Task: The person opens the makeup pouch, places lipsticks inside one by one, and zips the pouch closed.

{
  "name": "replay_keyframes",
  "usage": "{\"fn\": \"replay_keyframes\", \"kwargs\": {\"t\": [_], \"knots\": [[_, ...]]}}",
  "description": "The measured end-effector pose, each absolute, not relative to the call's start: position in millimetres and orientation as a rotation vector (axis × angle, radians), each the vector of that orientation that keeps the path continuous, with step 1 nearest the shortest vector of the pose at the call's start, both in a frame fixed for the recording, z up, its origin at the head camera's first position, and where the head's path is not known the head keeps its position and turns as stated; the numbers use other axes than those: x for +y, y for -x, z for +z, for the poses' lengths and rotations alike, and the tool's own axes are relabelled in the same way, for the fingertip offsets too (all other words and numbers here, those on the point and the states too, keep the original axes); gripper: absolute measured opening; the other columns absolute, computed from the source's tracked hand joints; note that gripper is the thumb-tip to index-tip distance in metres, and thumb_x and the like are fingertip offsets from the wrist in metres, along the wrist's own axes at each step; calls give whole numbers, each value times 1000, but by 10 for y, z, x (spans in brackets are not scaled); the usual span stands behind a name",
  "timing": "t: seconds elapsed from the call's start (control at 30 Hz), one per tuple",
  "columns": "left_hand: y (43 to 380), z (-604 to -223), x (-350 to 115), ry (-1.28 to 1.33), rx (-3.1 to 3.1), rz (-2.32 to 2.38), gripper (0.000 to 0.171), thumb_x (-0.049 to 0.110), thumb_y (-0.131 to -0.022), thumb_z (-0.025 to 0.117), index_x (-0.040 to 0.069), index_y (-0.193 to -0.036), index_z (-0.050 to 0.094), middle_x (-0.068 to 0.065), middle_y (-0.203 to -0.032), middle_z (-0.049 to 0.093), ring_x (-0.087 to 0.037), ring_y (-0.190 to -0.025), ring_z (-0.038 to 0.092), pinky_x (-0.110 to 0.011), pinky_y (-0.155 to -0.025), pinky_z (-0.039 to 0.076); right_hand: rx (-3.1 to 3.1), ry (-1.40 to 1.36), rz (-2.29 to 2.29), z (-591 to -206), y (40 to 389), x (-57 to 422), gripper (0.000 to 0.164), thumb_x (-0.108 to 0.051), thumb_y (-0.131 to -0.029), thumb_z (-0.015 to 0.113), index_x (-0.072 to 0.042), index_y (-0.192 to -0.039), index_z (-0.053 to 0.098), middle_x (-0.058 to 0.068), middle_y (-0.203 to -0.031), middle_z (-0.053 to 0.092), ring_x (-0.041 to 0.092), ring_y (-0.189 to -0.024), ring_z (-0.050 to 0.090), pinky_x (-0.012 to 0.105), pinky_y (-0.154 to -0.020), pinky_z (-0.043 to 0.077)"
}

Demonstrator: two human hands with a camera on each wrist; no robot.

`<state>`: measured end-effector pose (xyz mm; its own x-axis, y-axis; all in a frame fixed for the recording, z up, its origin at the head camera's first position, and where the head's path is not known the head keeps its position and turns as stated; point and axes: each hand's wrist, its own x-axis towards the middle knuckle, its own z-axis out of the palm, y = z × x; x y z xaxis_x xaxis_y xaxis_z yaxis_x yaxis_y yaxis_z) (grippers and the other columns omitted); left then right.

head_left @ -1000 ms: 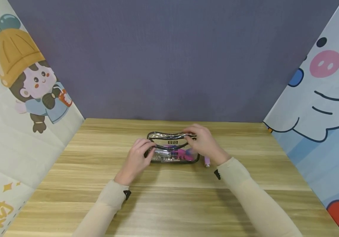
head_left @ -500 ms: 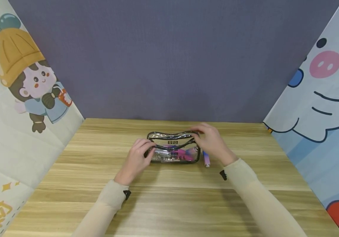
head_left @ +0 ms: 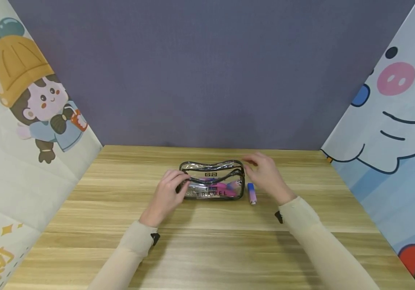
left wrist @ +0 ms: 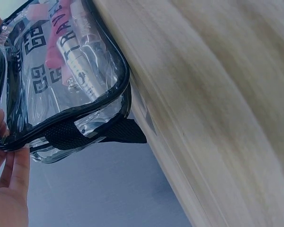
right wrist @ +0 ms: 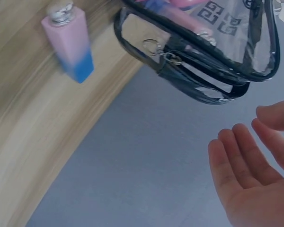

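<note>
1. Left-hand thumb and fingers pinch the black-trimmed corner of the clear travel pouch at its nine o'clock end.
2. Right hand, at the pouch's three o'clock, is relaxed, fingers extended and holding nothing, just beside it.
3. The pouch sits toward the wood-grain table's twelve o'clock edge, mouth gaping between wavy black rims; "TRAVEL" and square black motifs mark its transparent front, with pink and silvery items showing through.
4. A pink-to-blue square-sided bottle, silver-ended, lies near the pouch between three and four o'clock.
</note>
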<state>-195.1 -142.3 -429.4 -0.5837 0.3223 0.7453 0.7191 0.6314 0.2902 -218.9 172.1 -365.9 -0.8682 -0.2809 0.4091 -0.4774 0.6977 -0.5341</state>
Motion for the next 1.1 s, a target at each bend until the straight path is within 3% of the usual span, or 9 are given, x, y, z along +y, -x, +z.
{"fn": "replay_keyframes", "kwargs": {"t": [0.9, 1.1], "knots": [[1957, -4307, -1437, 815, -2187, -770, 18, -1, -85, 78, -3, -103, 74, -12, -101, 71, -26, -95, 63, -36, -84, 58, -2882, -422, 820, -3996, 2269, 1905, 36, -6, -91, 67, 7, -125, 64, 24, -115, 68, 42, -107, 63, 54, -91, 54], [1961, -4310, -1436, 817, -2184, -774, 19, -2, -85, 77, -3, -103, 74, -12, -101, 71, -27, -95, 63, -36, -84, 58, -2972, -380, 813, -4056, 2287, 1926, 41, -10, -93, 67, 7, -130, 61, 27, -122, 65, 43, -112, 62, 57, -95, 53]]}}
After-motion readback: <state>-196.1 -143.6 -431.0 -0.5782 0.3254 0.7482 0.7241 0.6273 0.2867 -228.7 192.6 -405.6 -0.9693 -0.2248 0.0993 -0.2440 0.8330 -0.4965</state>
